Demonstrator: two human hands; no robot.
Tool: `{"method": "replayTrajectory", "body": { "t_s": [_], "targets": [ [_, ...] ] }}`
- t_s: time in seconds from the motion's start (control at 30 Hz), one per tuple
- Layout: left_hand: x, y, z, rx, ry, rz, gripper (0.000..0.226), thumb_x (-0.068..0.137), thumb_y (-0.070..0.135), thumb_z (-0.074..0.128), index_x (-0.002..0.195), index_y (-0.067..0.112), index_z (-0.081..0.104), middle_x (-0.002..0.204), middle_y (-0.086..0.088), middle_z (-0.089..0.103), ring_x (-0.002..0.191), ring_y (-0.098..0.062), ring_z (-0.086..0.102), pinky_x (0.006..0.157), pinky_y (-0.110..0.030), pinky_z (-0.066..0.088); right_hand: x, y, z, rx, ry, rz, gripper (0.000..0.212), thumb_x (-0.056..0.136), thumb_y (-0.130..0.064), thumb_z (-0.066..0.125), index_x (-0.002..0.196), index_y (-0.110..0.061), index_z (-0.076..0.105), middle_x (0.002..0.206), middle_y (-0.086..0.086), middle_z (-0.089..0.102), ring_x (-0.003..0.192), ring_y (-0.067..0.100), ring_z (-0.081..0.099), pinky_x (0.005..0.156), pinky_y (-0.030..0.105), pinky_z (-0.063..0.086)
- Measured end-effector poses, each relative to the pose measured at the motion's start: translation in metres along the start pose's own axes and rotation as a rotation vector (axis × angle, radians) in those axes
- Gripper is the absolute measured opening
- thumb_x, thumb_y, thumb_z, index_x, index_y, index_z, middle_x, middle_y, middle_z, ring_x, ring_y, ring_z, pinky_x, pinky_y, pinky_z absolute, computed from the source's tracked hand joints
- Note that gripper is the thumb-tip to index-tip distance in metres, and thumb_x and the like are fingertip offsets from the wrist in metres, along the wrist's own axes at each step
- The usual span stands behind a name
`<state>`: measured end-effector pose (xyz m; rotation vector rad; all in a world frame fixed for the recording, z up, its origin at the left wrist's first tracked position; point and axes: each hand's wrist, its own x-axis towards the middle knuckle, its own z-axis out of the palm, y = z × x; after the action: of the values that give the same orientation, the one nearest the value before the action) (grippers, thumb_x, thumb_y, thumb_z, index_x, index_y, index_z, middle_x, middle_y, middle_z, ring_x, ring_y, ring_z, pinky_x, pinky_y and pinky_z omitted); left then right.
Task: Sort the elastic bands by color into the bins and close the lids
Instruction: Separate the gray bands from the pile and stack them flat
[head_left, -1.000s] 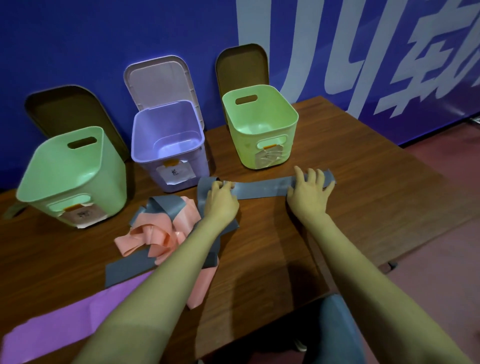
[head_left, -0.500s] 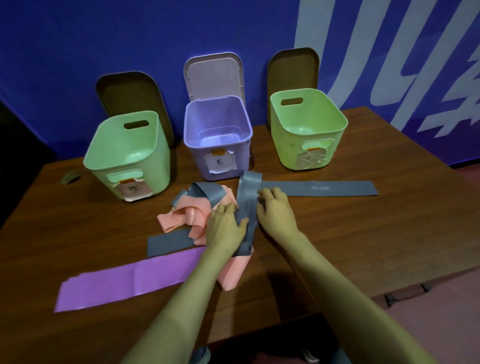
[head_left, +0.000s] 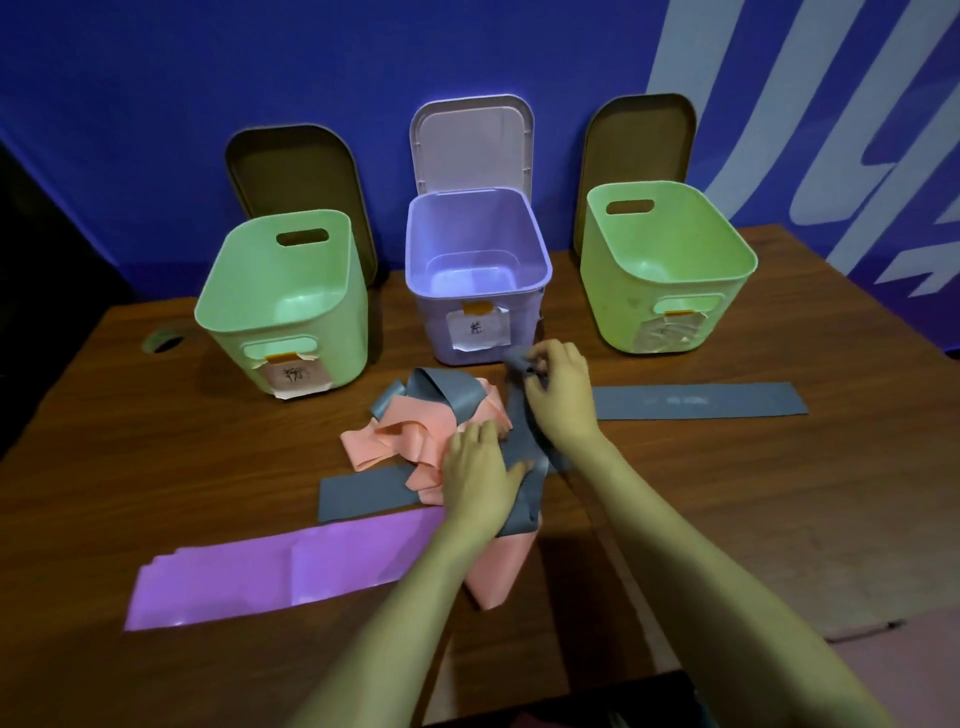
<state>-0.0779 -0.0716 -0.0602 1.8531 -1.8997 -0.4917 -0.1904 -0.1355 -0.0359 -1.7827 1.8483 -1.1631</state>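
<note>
Grey band (head_left: 523, 436): right hand (head_left: 561, 400), back from the flattened end, now pinches its fold, left hand (head_left: 478, 478) flat on the pile (head_left: 395, 436); 3 bins (head_left: 478, 293) unfilled.

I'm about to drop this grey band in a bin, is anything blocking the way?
No lid does: all three bins stand open. But the grey band in your right hand lies across the pink bands, with your left hand on it.
</note>
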Motion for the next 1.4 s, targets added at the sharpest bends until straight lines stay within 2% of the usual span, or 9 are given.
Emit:
{"method": "replayTrajectory", "body": {
  "t_s": [0.1,0.23,0.3,0.43,0.63,0.8,0.97,1.2,1.4],
  "targets": [
    [0.001,0.003,-0.007,-0.252,0.054,-0.081,0.048,0.082,0.027,0.068,0.117,0.003,0.046,0.116,-0.015,0.053,0.11,-0.032,0.048,0.093,-0.04,0.041,-0.027,-0.025,-0.021,0.298,0.007,-0.142,0.023,0.077,0.009,0.05,0.092,-0.008,0.053,0.1,0.005,0.04,0.088,-0.003,0.045,0.082,0.007,0.036],
    [-0.005,0.009,-0.026,-0.508,0.041,-0.017,0.054,0.084,0.016,0.066,0.132,0.008,0.042,0.124,-0.001,0.041,0.116,-0.012,0.039,0.094,-0.015,0.031,-0.064,-0.035,-0.046,0.59,-0.172,-0.059,0.037,0.071,0.004,0.048,0.09,-0.027,0.042,0.102,0.0,0.052,0.097,0.011,0.055,0.087,0.027,0.044],
    [-0.009,0.009,-0.034,-0.516,-0.001,0.013,0.043,0.085,0.014,0.065,0.125,0.008,0.051,0.126,-0.001,0.042,0.113,-0.008,0.039,0.084,-0.005,0.03,-0.077,-0.04,-0.06,0.734,-0.202,-0.026,0.04,0.072,0.014,0.048,0.093,-0.019,0.04,0.102,-0.001,0.051,0.096,0.005,0.055,0.086,0.021,0.046],
    [-0.024,0.008,-0.045,-0.64,-0.008,0.036,0.029,0.09,0.02,0.058,0.119,0.017,0.055,0.124,0.001,0.053,0.115,-0.011,0.05,0.086,-0.014,0.042,-0.089,-0.049,-0.087,0.901,-0.184,-0.002,0.046,0.072,0.03,0.05,0.091,-0.01,0.038,0.104,0.003,0.048,0.092,-0.006,0.058,0.076,0.012,0.047],
    [-0.044,0.027,-0.072,-0.978,-0.117,0.101,0.013,0.093,0.01,0.053,0.103,0.018,0.057,0.098,0.003,0.067,0.098,-0.006,0.063,0.085,-0.025,0.05,-0.079,-0.061,-0.109,1.026,-0.179,0.101,0.023,0.073,-0.005,0.071,0.085,-0.016,0.055,0.101,-0.007,0.063,0.083,-0.002,0.062,0.07,0.013,0.048],
    [-0.043,0.033,-0.084,-1.005,-0.14,0.077,0.019,0.097,0.012,0.047,0.108,0.02,0.059,0.105,0.008,0.067,0.098,-0.002,0.062,0.082,-0.015,0.049,-0.059,-0.076,-0.124,1.086,-0.189,0.151,0.022,0.069,-0.029,0.079,0.084,-0.018,0.068,0.091,-0.002,0.068,0.086,0.008,0.061,0.078,0.019,0.048],
    [-0.047,0.033,-0.097,-1.093,-0.263,0.058,0.022,0.095,0.004,0.045,0.096,0.018,0.062,0.09,0.004,0.069,0.083,-0.006,0.065,0.071,-0.013,0.049,-0.042,-0.082,-0.133,0.716,-0.048,0.016,0.03,0.077,0.012,0.063,0.098,-0.009,0.062,0.092,-0.001,0.065,0.081,0.001,0.061,0.075,0.019,0.051],
    [-0.05,0.011,-0.105,-0.697,-0.665,-0.05,0.022,0.079,0.028,0.073,0.099,0.023,0.068,0.099,0.008,0.074,0.094,-0.007,0.068,0.085,-0.023,0.053,-0.035,-0.096,-0.135,0.741,0.146,-0.022,0.031,0.081,0.009,0.058,0.091,-0.02,0.06,0.09,-0.008,0.062,0.08,-0.001,0.058,0.068,0.014,0.049],
    [-0.052,-0.009,-0.094,-0.882,-0.526,-0.173,0.046,0.078,0.013,0.073,0.12,0.011,0.054,0.111,-0.009,0.07,0.11,-0.026,0.063,0.095,-0.035,0.047,-0.025,-0.09,-0.14,0.611,0.227,-0.023,0.026,0.081,0.004,0.057,0.093,-0.019,0.06,0.091,-0.009,0.062,0.094,0.011,0.059,0.084,0.027,0.052]
  ]
}}
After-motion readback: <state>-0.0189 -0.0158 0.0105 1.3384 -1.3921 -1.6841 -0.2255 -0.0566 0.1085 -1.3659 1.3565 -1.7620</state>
